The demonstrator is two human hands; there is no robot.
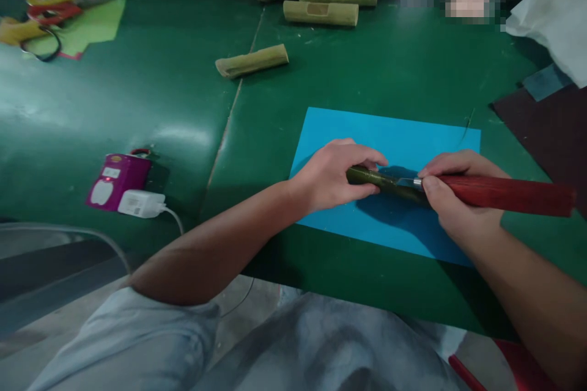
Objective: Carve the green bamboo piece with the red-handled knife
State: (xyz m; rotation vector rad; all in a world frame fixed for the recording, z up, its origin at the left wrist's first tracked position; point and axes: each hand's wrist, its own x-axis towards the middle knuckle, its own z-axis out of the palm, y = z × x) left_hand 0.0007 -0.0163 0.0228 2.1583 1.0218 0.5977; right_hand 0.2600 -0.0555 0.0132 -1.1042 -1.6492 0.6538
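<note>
A dark green bamboo tube (387,183) lies lengthwise above a bright blue sheet (339,128) on the green table. My left hand (337,174) is closed around its left end, thumb on the near side and fingers on the far side. In my right hand (458,180) is a carving knife (509,193) with a thick red-brown wooden handle, pointing left. Its short metal blade meets the tube's upper side near the middle. The tube's right end is partly hidden behind my right fingers.
Several cut bamboo pieces (321,13) lie at the back, with another bamboo piece (252,61) nearer. A purple power box (121,180) with a white plug (142,203) sits left. Scissors (50,12) rest on coloured paper far left. Dark sheets (545,128) and white paper (554,24) lie right.
</note>
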